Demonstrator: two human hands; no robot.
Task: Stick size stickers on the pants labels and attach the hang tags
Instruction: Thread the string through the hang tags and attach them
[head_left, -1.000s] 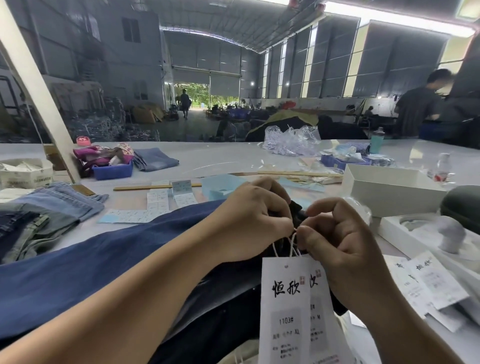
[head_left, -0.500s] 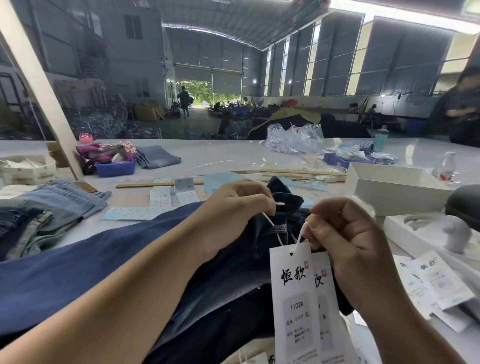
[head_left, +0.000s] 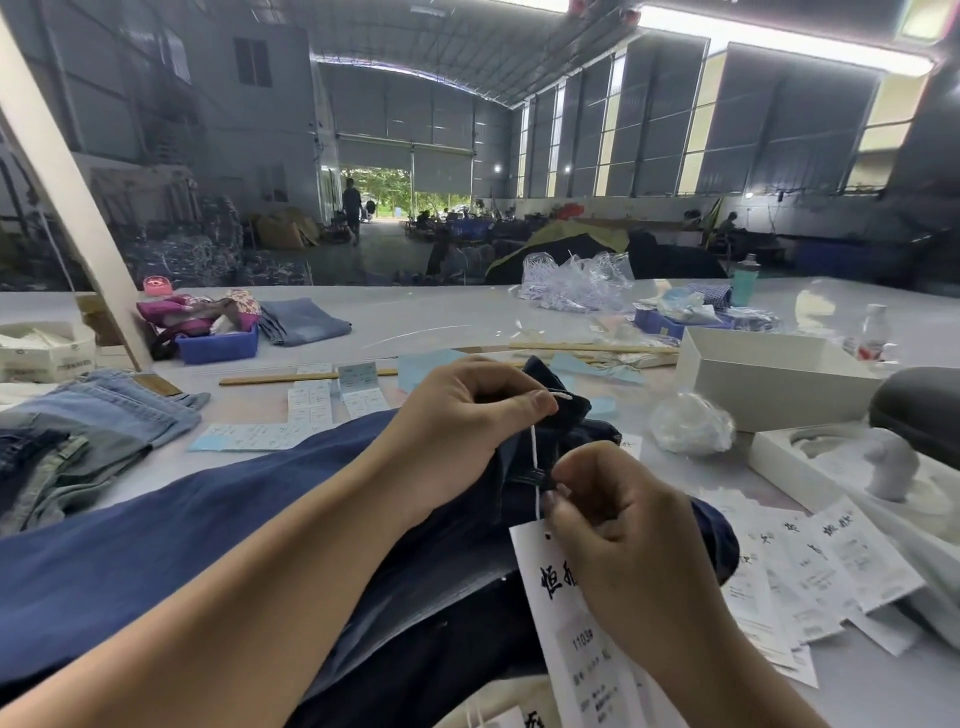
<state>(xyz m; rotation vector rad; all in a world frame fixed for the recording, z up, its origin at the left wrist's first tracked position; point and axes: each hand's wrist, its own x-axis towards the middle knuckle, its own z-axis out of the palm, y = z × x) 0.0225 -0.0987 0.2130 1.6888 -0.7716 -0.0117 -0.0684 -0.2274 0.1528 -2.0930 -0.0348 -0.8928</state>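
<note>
while left hand (head_left: 462, 415) pinches string (head_left: 533, 457), right hand (head_left: 618, 540) grips tag (head_left: 576, 644).

Hang tag (head_left: 569, 618) cut off at bottom edge, upper part behind right hand (head_left: 623, 551), small print unreadable

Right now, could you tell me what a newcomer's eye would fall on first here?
Front and centre, the left hand pinches a taut white string running down to the hang tag, which the right hand holds over dark jeans. More loose tags are fanned out on the table at the right, below an open white box.
</note>
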